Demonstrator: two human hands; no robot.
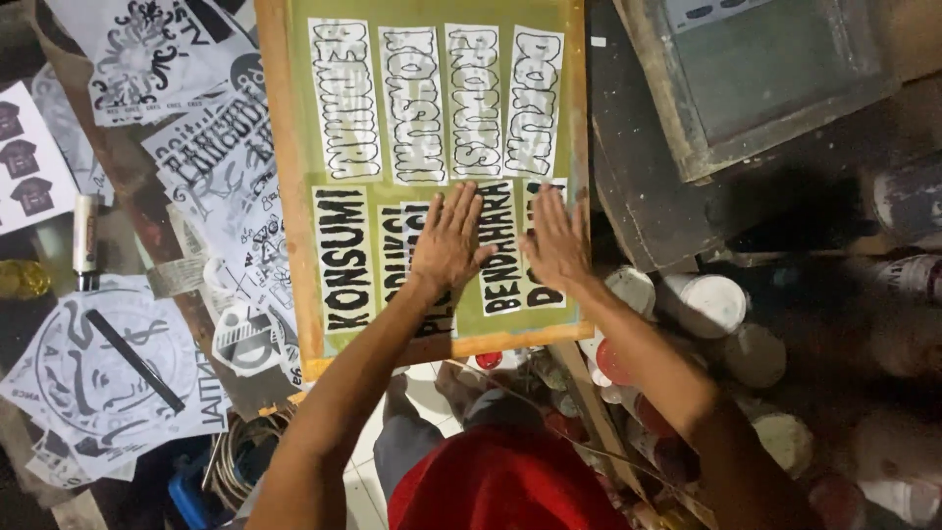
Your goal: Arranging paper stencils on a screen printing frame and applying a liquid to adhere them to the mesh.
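Note:
A wooden-framed printing screen [278, 157] with yellow-green mesh lies in front of me. White paper strips with black lettering [345, 98] cover the mesh in two rows. My left hand [449, 240] lies flat, fingers spread, on the strips of the lower row. My right hand [552, 240] presses flat on the rightmost lower strip, near the frame's right edge. Neither hand holds anything.
Printed paper sheets [93, 368], a black marker [132, 360] and a lighter [85, 240] lie to the left. Several paint tubs [708, 302] stand at the right below another framed screen [756, 69]. My red-clothed lap [500, 486] is beneath.

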